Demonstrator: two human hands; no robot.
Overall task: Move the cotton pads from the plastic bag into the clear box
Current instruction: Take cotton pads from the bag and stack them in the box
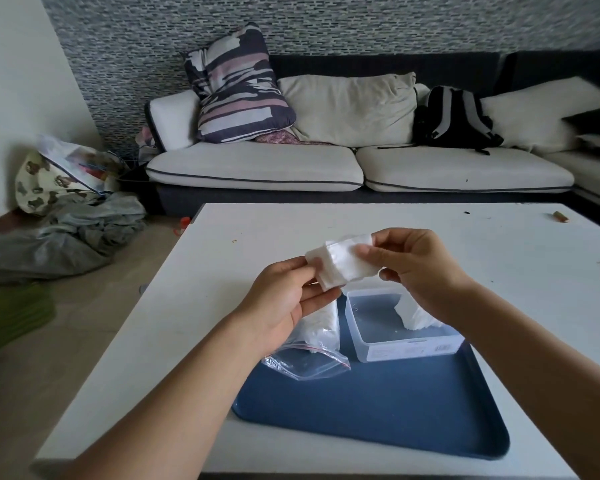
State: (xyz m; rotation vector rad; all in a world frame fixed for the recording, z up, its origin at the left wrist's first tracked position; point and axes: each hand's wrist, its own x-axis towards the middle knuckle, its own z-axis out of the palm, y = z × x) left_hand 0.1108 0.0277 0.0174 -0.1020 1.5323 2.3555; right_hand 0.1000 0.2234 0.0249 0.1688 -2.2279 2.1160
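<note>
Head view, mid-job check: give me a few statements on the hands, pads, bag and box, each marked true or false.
1. Both hands hold a small stack of cotton pads above the tray. True: the left hand and right hand pinch it at opposite ends.
2. The clear box is empty. False: some white pads already lie inside it.
3. The plastic bag lies to the left of the box. True.
4. The box stands on the bare table. False: it stands on the blue tray.
5. The bag has been emptied. False: white pads still show inside it.
</note>
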